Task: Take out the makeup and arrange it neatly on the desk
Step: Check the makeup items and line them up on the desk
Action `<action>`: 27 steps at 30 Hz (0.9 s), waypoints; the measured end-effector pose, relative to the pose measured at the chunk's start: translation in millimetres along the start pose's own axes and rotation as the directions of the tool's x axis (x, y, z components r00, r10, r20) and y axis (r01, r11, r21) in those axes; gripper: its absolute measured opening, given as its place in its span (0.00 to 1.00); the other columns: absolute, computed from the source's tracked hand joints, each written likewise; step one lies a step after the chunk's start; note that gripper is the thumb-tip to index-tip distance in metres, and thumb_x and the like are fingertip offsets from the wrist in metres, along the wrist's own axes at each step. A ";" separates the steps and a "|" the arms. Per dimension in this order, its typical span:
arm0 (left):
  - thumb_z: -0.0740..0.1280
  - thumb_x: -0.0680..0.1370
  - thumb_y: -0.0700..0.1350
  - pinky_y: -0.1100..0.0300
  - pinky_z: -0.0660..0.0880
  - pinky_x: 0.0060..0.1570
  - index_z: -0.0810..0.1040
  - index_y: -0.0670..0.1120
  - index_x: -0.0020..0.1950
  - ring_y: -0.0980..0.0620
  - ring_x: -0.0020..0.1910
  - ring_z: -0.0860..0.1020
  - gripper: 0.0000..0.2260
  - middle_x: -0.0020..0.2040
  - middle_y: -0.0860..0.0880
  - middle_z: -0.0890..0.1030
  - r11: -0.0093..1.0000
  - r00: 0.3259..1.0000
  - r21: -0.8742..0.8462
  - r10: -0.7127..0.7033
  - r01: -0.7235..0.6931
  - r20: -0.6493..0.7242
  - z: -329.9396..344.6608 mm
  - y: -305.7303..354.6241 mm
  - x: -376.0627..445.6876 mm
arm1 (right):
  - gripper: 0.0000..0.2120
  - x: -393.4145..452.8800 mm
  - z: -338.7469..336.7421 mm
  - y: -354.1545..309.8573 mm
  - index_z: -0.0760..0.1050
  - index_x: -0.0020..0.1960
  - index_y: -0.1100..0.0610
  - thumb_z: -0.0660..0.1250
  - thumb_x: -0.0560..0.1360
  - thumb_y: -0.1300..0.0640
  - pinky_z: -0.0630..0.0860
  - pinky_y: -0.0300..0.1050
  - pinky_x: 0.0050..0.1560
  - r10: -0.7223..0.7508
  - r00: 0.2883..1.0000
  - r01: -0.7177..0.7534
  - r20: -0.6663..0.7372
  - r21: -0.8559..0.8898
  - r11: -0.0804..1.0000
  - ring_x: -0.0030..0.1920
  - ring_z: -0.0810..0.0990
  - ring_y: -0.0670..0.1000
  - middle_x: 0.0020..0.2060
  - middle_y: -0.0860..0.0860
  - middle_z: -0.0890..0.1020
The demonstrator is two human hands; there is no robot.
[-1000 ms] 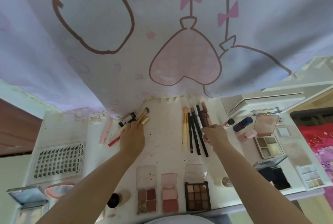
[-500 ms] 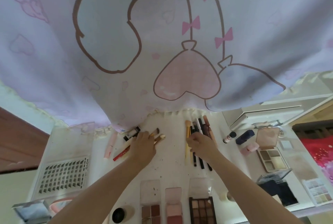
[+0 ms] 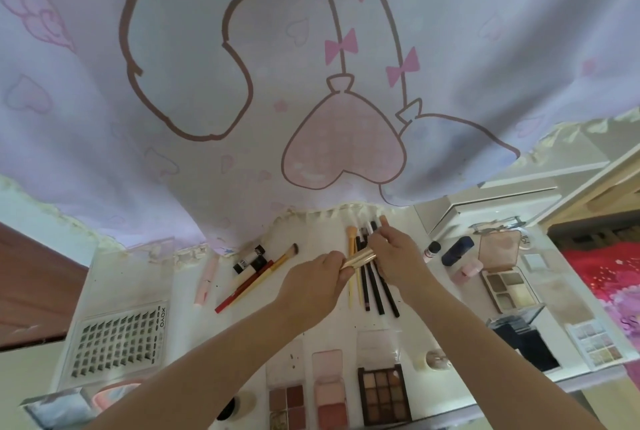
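Note:
My left hand [image 3: 313, 286] and my right hand [image 3: 394, 258] meet over the white desk [image 3: 322, 325], both pinching a short gold tube [image 3: 360, 259] that lies level between them. Under my hands lies a row of brushes and dark pencils [image 3: 374, 287], side by side. To the left are a gold-handled brush [image 3: 273, 265], a red pencil [image 3: 239, 291], a black tube [image 3: 247, 261] and a pink tube [image 3: 206, 279]. Three open palettes [image 3: 327, 395] line the near edge.
A pink printed curtain [image 3: 311, 83] hangs over the desk's far edge. A lash tray [image 3: 119, 343] sits at the left. On the right are a small bottle [image 3: 431, 251], a navy tube [image 3: 457, 249], open compacts [image 3: 507, 284] and a small pastel palette [image 3: 595, 344].
My left hand has left the brush group at the left and moved right with the gold tube. My right hand has risen off the pencil row and taken the tube's other end.

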State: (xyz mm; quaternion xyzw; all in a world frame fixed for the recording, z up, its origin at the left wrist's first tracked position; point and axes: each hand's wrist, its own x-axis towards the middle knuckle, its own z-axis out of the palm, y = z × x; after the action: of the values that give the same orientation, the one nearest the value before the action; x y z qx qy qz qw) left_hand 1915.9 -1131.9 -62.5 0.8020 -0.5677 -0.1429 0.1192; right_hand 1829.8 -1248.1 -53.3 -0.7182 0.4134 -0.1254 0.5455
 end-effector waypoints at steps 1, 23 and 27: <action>0.48 0.82 0.49 0.62 0.59 0.28 0.68 0.46 0.52 0.53 0.35 0.71 0.12 0.40 0.50 0.72 0.996 0.999 -0.083 0.025 -0.023 0.021 -5.4 3.0 -0.1 | 0.15 -2.0 -3.4 -2.5 0.65 0.30 0.56 0.57 0.76 0.63 0.58 0.32 0.35 -0.070 0.997 0.070 -0.013 0.000 0.998 0.22 0.66 0.43 0.19 0.45 0.67; 0.57 0.80 0.50 0.71 0.67 0.32 0.70 0.51 0.43 0.62 0.29 0.68 0.07 0.33 0.57 0.71 0.941 0.988 -0.337 0.080 -0.030 0.135 -59.9 2.4 -10.2 | 0.07 -22.5 -50.7 -24.7 0.69 0.48 0.45 0.63 0.71 0.48 0.74 0.30 0.36 -0.444 0.816 0.501 0.371 -0.070 0.863 0.32 0.76 0.39 0.35 0.42 0.78; 0.55 0.80 0.51 0.67 0.63 0.35 0.66 0.51 0.40 0.60 0.32 0.65 0.10 0.33 0.56 0.66 0.972 0.987 -0.212 0.121 -0.097 0.103 -56.4 4.5 -9.1 | 0.09 -19.7 -48.9 -20.7 0.71 0.36 0.49 0.62 0.76 0.55 0.68 0.28 0.36 -0.432 0.825 0.516 0.365 -0.171 0.840 0.27 0.73 0.42 0.25 0.38 0.76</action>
State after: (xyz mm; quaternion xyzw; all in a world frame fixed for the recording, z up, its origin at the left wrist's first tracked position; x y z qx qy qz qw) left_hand 1929.7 -1123.2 -7.6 0.7433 -0.5988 -0.2404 0.1764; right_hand 1796.1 -1265.7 -11.4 -0.8748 0.1417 -0.0874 0.4551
